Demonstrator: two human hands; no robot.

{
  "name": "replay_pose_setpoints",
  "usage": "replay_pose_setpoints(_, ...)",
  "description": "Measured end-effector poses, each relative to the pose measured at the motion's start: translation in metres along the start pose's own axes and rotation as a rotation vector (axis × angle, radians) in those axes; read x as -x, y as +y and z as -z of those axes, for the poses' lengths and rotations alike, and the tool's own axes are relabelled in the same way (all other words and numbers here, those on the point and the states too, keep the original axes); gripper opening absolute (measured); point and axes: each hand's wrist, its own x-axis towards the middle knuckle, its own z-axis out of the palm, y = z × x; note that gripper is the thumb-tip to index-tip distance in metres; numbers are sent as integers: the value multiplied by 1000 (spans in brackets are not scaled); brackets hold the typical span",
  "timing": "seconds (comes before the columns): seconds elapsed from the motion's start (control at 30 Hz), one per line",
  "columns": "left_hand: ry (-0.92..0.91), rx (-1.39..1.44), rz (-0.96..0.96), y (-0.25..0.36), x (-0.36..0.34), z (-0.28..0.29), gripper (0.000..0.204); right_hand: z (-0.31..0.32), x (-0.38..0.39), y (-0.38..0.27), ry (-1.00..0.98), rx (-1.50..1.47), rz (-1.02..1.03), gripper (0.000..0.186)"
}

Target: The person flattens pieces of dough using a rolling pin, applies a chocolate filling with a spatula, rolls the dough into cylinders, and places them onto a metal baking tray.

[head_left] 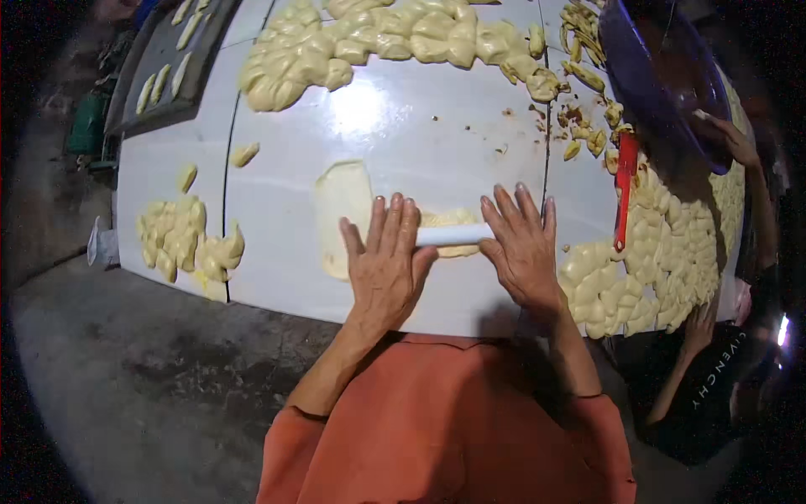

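Your left hand (384, 260) and right hand (522, 245) lie flat, fingers spread open, palms pressing on the white cylindrical rolling pin (453, 234); no wrap grip. The pin's long axis runs left-right, crosswise to your fingers, w/ both hands equally near, one per end. Just under and beyond the fingertips: the pale yellow flattened dough piece (346, 206), its wider part off to the left of your left hand's fingers, on the white table (420, 134). Farther out, a heap of yellow dough lumps (378, 38).

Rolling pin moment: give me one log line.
left hand: flat on rolling pin | right hand: flat on same pin | pin: across flattened dough | table: white, dough piles around | red scraper: right of hands
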Motion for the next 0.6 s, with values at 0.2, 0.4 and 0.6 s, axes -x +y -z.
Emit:
replay_pose_setpoints(0.2,29,-94,6,-16,-72,-11,60,-20,-72,9,157,245,-221,61)
replay_pose_setpoints(0.4,194,-135,-5,-50,-154,-17,72,20,-140,27,305,-131,105,62)
replay_pose_setpoints(0.6,46,51,-115,-34,-117,9,81,22,-70,31,135,-124,315,41)
